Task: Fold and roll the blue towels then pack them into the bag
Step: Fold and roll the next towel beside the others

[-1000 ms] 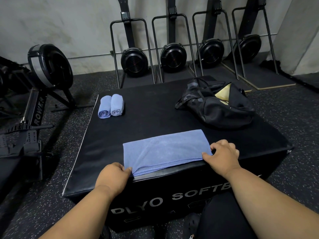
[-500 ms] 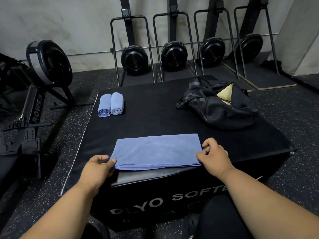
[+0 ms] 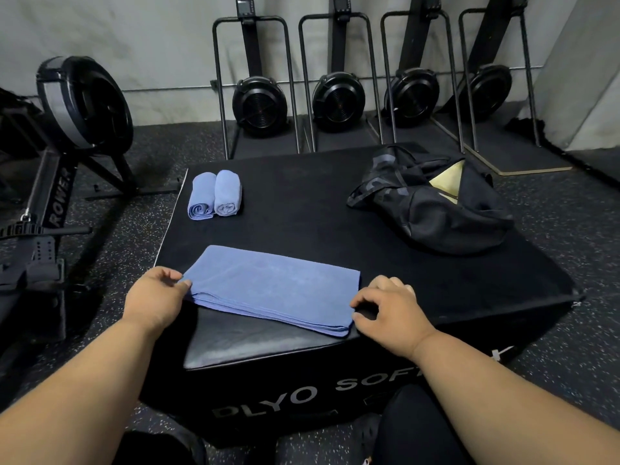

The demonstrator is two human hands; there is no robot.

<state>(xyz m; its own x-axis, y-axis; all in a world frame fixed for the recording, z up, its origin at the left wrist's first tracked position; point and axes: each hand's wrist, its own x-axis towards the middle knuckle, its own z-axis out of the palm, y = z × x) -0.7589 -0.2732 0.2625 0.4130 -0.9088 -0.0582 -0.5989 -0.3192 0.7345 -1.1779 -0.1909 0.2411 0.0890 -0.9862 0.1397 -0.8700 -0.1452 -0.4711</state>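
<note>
A folded blue towel (image 3: 273, 288) lies flat near the front of the black plyo box (image 3: 302, 213). My left hand (image 3: 154, 295) pinches the towel's left end. My right hand (image 3: 389, 307) sits at the towel's right end with fingers curled, fingertips touching its near right corner. Two rolled blue towels (image 3: 214, 196) lie side by side at the box's far left. A black duffel bag (image 3: 432, 206) rests at the far right of the box, unzipped, with a yellow lining showing.
Several upright rowing machines (image 3: 339, 99) stand against the back wall. Another rower (image 3: 67, 129) stands on the floor to the left of the box. Speckled rubber floor surrounds the box. My knees are just below the box's front face.
The towel has slid back from the front edge and turned slightly, its left end now farther away. Both hands stayed at its ends; the right fingers have loosened.
</note>
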